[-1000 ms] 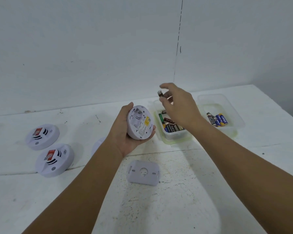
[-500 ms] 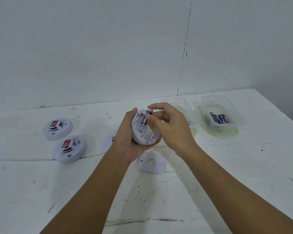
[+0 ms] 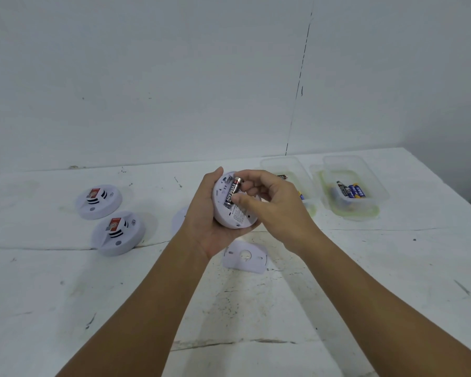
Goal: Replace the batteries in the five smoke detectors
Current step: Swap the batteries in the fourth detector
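My left hand (image 3: 204, 221) grips a white round smoke detector (image 3: 233, 213) with its open back turned toward me. A black and silver battery (image 3: 232, 193) lies along the detector's battery slot, pinched by the thumb and fingers of my right hand (image 3: 272, 205). The detector's white back cover (image 3: 244, 256) lies flat on the table just below my hands. Two more detectors (image 3: 98, 201) (image 3: 117, 232) sit face up at the left. Another detector (image 3: 179, 220) is mostly hidden behind my left wrist.
Two clear plastic tubs stand at the back right: the nearer tub (image 3: 286, 170) holds batteries, partly hidden by my right hand, the farther tub (image 3: 365, 205) holds a few black and blue batteries (image 3: 351, 190). A white wall rises behind the white table (image 3: 392, 268).
My right hand brought the battery from above the tub to the detector and now lays it lengthwise into the slot. The camera view shifted slightly.
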